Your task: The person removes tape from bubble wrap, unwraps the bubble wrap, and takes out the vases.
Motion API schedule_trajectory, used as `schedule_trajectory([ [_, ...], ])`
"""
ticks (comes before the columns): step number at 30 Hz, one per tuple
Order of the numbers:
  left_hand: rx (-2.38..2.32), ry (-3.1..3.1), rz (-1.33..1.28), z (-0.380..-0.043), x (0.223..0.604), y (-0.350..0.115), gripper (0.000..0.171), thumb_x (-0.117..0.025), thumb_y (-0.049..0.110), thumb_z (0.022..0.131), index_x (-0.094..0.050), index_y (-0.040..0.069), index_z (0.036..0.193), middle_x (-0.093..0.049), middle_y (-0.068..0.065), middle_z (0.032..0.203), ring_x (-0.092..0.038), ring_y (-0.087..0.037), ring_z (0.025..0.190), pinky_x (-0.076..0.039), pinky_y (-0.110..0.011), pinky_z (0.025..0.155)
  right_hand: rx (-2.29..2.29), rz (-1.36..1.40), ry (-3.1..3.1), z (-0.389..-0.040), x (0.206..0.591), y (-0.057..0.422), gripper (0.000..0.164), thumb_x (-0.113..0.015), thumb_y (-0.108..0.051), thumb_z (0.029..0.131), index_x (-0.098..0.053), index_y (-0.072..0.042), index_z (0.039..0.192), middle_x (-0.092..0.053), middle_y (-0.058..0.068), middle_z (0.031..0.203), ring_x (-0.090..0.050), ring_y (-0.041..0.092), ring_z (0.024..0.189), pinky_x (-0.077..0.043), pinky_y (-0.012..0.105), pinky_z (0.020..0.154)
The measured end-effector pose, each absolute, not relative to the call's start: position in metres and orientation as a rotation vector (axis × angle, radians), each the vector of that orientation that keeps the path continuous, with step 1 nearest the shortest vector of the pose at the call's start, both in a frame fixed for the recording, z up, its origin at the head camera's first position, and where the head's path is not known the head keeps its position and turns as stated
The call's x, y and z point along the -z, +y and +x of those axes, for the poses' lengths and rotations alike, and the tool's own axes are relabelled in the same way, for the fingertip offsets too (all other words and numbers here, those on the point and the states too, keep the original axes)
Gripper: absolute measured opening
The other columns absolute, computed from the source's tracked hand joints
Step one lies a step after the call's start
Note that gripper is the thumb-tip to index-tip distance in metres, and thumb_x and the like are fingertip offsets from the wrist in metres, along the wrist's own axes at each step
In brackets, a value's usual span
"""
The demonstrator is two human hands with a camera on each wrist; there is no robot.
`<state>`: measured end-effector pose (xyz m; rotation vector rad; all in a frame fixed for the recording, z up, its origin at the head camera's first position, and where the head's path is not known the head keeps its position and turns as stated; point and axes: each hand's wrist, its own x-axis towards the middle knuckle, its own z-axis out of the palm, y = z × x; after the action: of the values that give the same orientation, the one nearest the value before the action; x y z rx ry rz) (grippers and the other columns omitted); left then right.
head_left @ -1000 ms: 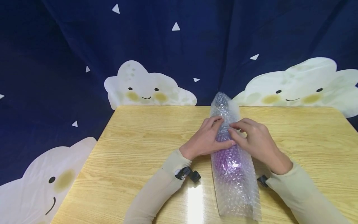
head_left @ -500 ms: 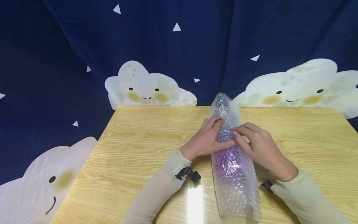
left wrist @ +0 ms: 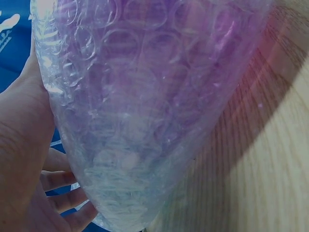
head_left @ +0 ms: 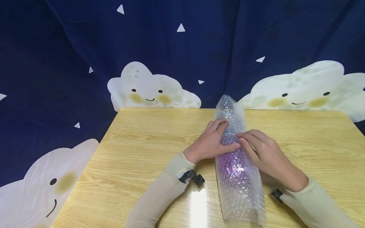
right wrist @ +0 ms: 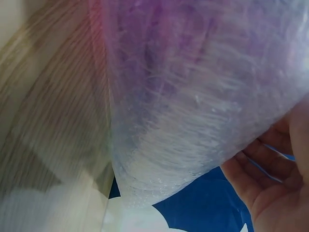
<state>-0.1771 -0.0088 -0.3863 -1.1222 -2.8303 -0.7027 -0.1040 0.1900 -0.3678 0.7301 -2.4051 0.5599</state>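
A long bubble-wrapped package (head_left: 238, 180) lies lengthwise on the table, its far end tapered. Purple shows through the wrap around its middle, pale blue-grey further up; the item inside is hidden. My left hand (head_left: 207, 141) rests across the package from the left, thumb stretched over the top and fingers along its far side. From the right, my right hand (head_left: 265, 152) pinches the bubble wrap (right wrist: 193, 96) between thumb and fingertips, close beside the left thumb. The left wrist view shows the left fingers (left wrist: 67, 198) against the side of the wrap.
The wooden table (head_left: 148, 152) extends to both sides of the package. Behind it hangs a dark blue cloth (head_left: 159, 41) printed with clouds and triangles. Small black devices (head_left: 191, 177) sit at both wrists.
My right hand has shifted slightly right and toward me, its thumb and fingers drawing together at the wrap. The left hand and the package stay in place.
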Motion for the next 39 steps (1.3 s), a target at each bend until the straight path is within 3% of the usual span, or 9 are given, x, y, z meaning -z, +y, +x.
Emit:
schedule_trajectory([
  [8,0.692,-2.835,-1.12,-0.179,0.386,-0.009,0.095,-0.049,0.074,0.086,-0.032,0.008,0.152,-0.03,-0.002,0.157,-0.029,-0.017,0.145,-0.036,-0.031,0.118,-0.547,0.764,-2.428,-0.097,0.367,0.193,0.023,-0.06,-0.008,0.092,-0.07,-0.006,0.112,-0.07,0.006,0.109,-0.066,0.018,0.103,-0.051,0.03,0.093],
  [22,0.707,-2.832,-1.118,-0.178,0.386,-0.009,0.095,-0.049,0.074,0.085,-0.033,0.008,0.151,-0.03,-0.003,0.157,-0.03,-0.018,0.144,-0.035,-0.031,0.119,-0.524,0.779,-2.307,-0.089,0.371,0.194,0.021,-0.059,-0.012,0.093,-0.072,-0.003,0.107,-0.072,0.009,0.1,-0.068,0.021,0.09,-0.055,0.031,0.079],
  [39,0.71,-2.827,-1.124,-0.178,0.388,-0.008,0.094,-0.049,0.073,0.086,-0.032,0.009,0.152,-0.03,-0.002,0.157,-0.029,-0.017,0.144,-0.035,-0.031,0.119,-0.535,0.782,-2.3,-0.078,0.37,0.195,0.024,-0.056,-0.019,0.095,-0.073,-0.006,0.106,-0.072,0.007,0.103,-0.067,0.02,0.095,-0.051,0.032,0.086],
])
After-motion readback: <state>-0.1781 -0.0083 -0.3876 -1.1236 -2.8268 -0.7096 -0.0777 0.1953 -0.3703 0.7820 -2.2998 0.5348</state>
